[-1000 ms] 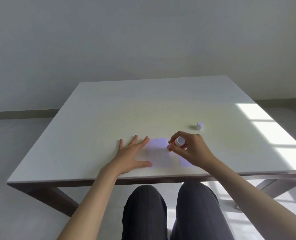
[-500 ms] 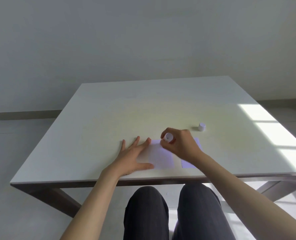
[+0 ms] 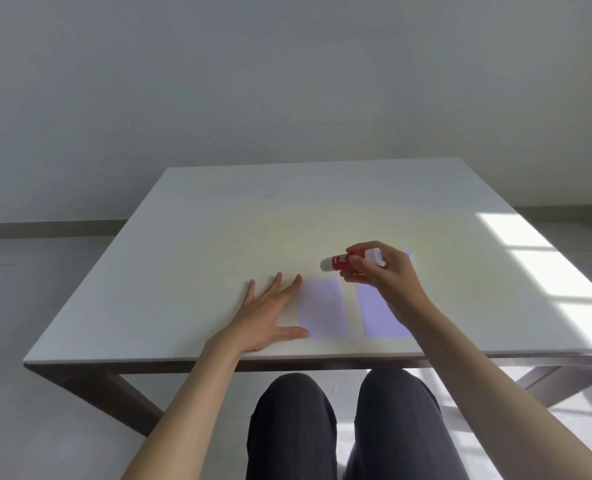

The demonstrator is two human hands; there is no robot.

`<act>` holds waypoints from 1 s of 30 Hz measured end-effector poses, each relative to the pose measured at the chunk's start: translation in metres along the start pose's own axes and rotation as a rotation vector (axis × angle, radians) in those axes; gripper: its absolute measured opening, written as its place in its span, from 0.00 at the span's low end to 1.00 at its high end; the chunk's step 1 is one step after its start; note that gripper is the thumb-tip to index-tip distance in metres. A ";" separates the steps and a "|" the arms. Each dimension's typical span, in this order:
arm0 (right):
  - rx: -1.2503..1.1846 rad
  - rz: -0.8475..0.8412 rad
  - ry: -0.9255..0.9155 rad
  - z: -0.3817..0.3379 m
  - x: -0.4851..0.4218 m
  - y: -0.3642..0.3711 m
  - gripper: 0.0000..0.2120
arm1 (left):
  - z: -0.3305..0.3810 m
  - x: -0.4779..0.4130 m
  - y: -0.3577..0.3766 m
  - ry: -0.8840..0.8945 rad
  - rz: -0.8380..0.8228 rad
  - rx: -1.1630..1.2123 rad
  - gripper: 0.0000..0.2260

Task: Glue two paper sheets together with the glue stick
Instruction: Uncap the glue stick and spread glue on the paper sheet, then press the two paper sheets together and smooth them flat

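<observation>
Right hand: right hand (image 3: 386, 275) is closed around the glue stick (image 3: 350, 260), raised clear of the sheets; half a second ago it was bent low over the left sheet.
Glue stick: red barrel, lying nearly level in the fingers, white end pointing toward the left hand; earlier it stood end-on to the camera.
Left hand: left hand (image 3: 268, 315) is flat on the table, fingers spread, holding nothing; unchanged.
Left sheet: left sheet (image 3: 323, 309), pale lilac, thumb tip and index fingertip touching its left edge.
Right sheet: right sheet (image 3: 377, 315), just beside the first, a strip of table between; partly under the right wrist.
Cap: cap (image 3: 408, 253) is mostly hidden behind the right hand.
Table: white table (image 3: 218, 237), sunlit patch to the right.
</observation>
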State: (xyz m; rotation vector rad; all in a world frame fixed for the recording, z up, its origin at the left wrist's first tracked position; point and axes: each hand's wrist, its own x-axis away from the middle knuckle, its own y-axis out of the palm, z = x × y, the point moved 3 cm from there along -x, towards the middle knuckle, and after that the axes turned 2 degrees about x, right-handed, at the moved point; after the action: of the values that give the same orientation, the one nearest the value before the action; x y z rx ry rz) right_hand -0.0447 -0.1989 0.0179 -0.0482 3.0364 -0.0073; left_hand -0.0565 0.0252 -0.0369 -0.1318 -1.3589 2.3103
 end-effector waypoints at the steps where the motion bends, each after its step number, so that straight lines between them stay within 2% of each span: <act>1: -0.224 -0.017 0.068 0.001 0.004 0.000 0.04 | 0.000 0.001 0.000 0.010 -0.002 -0.006 0.41; 3: -0.594 -0.018 0.215 0.003 0.013 0.003 0.05 | 0.001 0.001 -0.001 0.023 -0.007 -0.010 0.40; 4: -0.701 -0.003 0.266 0.004 0.018 0.005 0.05 | 0.002 0.001 -0.001 0.021 -0.008 0.005 0.38; 7: -0.823 0.008 0.325 0.006 0.029 0.014 0.04 | 0.009 0.004 -0.008 -0.003 0.028 0.195 0.33; 9: -0.870 0.006 0.344 0.007 0.035 0.022 0.05 | 0.024 0.006 -0.017 0.041 0.138 0.421 0.29; 11: -0.912 -0.007 0.391 0.007 0.040 0.035 0.07 | 0.046 0.010 -0.024 0.107 0.320 0.651 0.23; 13: -0.906 -0.043 0.424 0.006 0.045 0.049 0.10 | 0.068 0.013 -0.027 0.100 0.487 0.786 0.15; 15: -0.767 -0.093 0.382 0.004 0.049 0.057 0.12 | 0.080 0.017 -0.027 0.074 0.634 0.840 0.06; 16: -0.621 -0.110 0.330 0.003 0.051 0.058 0.13 | 0.082 0.019 -0.029 0.060 0.694 0.827 0.04; 19: -0.066 -0.069 0.170 0.004 0.062 0.052 0.19 | 0.073 0.019 -0.049 0.019 0.787 0.731 0.07; 22: 0.268 0.000 0.087 0.015 0.074 0.044 0.22 | 0.049 0.010 -0.075 -0.067 0.875 0.543 0.09; 26: 0.528 -0.093 -0.056 0.022 0.087 0.043 0.18 | 0.021 -0.016 -0.084 -0.166 0.859 0.400 0.09; 30: 0.894 -0.207 -0.188 0.019 0.088 0.052 0.20 | 0.006 -0.034 -0.075 -0.217 0.801 0.366 0.08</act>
State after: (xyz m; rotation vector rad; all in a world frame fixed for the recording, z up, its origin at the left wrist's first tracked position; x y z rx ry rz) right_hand -0.1319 -0.1499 -0.0104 -0.2632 2.5476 -1.2568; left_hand -0.0029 0.0368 0.0246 -0.3721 -1.0573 3.2847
